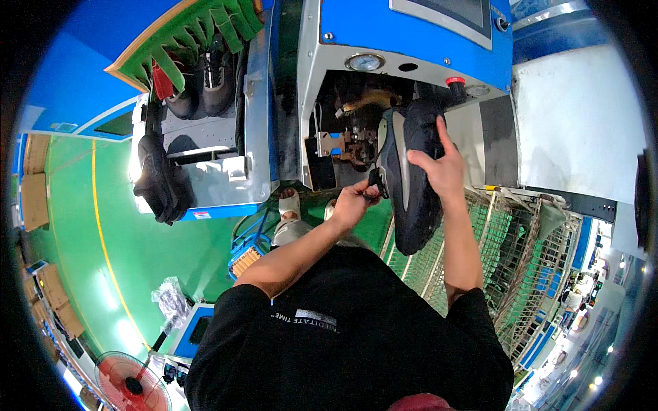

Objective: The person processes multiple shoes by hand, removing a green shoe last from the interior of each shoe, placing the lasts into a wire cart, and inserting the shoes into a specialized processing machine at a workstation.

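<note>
A black shoe (406,183) with a grey curved panel is held on its side in front of the machine's opening, its toe pointing down toward me. My right hand (439,163) grips it from the right, thumb and forefinger spread across its surface and the other fingers hidden behind. On the shoe's left side, my left hand (354,204) pinches a small black piece (375,179) at its edge. Whether that piece is the tongue or a lace end I cannot make out. Just beyond the shoe sits the machine's metal clamp mechanism (360,145).
The blue machine (411,34) carries a round gauge (364,62) and a red-topped knob (455,81). At left, several dark shoes (218,85) rest by a metal unit with green flaps (199,38). A wire rack (507,246) stands low right, a red fan (132,383) lower left.
</note>
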Motion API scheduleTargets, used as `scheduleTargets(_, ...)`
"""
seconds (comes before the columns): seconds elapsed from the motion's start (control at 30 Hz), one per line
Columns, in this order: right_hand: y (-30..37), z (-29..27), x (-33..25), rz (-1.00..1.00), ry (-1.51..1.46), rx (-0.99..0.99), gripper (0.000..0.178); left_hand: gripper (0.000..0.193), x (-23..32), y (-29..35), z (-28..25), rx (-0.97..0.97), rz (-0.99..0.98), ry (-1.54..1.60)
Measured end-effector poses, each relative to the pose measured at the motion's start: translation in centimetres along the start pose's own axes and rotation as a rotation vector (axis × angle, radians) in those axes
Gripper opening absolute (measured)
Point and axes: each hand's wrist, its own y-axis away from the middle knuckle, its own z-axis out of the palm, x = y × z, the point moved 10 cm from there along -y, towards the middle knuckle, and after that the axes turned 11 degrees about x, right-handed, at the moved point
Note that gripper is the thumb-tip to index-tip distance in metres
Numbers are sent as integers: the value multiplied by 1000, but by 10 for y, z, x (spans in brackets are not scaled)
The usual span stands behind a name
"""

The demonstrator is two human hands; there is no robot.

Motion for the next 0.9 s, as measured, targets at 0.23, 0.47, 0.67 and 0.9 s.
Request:
scheduleTargets(0.23, 8, 61, -23, -54, 604, -129, 106, 43, -44, -24, -19, 112, -415, 402)
scheduleTargets(0.47, 14, 64, -19, -129, 638, -55, 102, 21, -58, -36, -51, 201, -522, 366)
scheduleTargets(0.67, 26, 70, -23, -44, 705, -89, 100, 35, -42, -8, -83, 6, -508, 322)
scheduleTargets(0.9, 2, 70, -24, -116, 651, -41, 91, 45, -33, 24, -146, 112, -452, 8)
